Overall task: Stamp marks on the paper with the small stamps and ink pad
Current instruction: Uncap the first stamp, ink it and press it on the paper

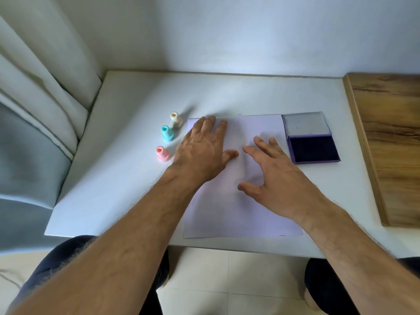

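A pale lilac sheet of paper (241,214) lies flat on the white table (127,183). My left hand (202,151) lies flat on the sheet's upper left part, fingers straight. Above the middle of the sheet is my right hand (272,173), fingers spread and relaxed, holding nothing. Three small stamps stand upright left of the paper: a cream stamp (176,119), a teal stamp (167,133) and a pink stamp (162,154). The purple ink pad (313,149) lies open at the paper's upper right corner, its dark pad facing up and its lid (305,123) folded back.
A wooden board (386,142) lies along the table's right side. A curtain (45,71) hangs at the left, beside a grey cushion (25,164). The wall runs behind the table. My knees and the tiled floor (234,276) show below the front edge.
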